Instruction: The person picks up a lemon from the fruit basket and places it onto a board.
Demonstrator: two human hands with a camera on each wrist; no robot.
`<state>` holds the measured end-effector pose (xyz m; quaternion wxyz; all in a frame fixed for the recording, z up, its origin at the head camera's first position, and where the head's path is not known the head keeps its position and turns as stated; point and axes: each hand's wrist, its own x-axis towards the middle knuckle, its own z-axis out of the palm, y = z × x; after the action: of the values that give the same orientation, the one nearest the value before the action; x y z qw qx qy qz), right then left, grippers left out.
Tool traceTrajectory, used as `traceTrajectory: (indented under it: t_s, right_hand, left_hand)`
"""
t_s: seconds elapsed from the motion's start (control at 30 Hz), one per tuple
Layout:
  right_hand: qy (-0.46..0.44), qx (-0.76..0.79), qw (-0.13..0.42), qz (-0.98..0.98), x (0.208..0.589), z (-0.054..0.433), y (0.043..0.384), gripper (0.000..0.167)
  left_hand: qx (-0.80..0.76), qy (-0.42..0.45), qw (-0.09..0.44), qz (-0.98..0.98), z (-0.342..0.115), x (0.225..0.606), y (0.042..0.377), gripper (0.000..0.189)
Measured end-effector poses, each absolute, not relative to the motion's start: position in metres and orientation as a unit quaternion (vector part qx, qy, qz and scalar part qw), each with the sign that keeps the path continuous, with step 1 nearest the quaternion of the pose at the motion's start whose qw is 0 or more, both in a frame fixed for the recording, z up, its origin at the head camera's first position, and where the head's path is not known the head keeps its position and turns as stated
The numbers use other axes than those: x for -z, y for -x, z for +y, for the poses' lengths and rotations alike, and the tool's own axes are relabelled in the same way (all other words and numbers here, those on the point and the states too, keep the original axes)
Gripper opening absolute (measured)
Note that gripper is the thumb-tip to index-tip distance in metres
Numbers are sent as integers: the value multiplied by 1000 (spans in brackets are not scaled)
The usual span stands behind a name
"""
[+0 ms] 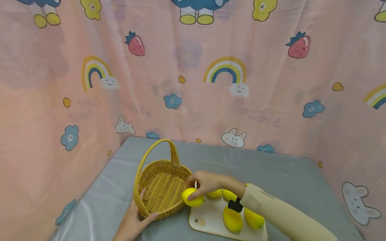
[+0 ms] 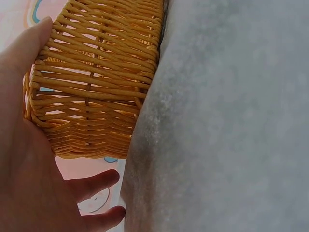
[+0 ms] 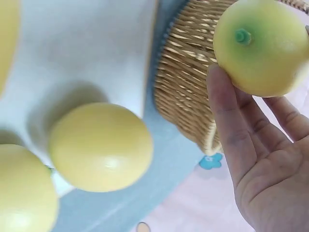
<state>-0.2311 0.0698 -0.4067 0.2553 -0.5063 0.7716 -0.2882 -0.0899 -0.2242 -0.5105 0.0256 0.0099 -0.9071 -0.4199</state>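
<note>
In the head view my right hand (image 1: 203, 184) pinches a yellow lemon (image 1: 193, 197) between thumb and fingers, at the right rim of an oval wicker basket (image 1: 166, 212). A green stem end shows on this lemon (image 3: 265, 48) in the right wrist view. My left hand (image 1: 132, 216) holds the basket's near left side, thumb on the rim by the foot of the handle. The left wrist view shows that hand (image 2: 29, 159) against the woven wall (image 2: 91, 87), two fingers stretched out below it. Woven bottom shows inside the basket.
Right of the basket lies a white tray (image 1: 208, 219) with several more lemons (image 1: 233, 219) on it, partly hidden beneath my right forearm. A grey cloth (image 1: 241, 160) covers the table. A pink printed curtain (image 1: 193, 113) hangs behind and at both sides.
</note>
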Motion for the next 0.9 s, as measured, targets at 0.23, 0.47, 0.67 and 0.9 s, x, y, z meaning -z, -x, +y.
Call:
traceTrajectory:
  t_s: [0.23, 0.47, 0.67, 0.9]
  right_hand:
    - [492, 286, 251, 783, 421, 84, 225, 21]
    - [473, 286, 264, 791, 430, 93, 219, 22]
    - [459, 285, 270, 797, 438, 96, 215, 22]
    - [465, 269, 265, 801, 442, 100, 210, 24]
  left_hand:
    - [422, -18, 9, -906, -225, 511, 92, 102]
    - [420, -20, 5, -907, -224, 509, 91, 102]
    - [416, -17, 11, -909, -224, 508, 90, 102]
    - [411, -11, 23, -911, -223, 507, 89, 100]
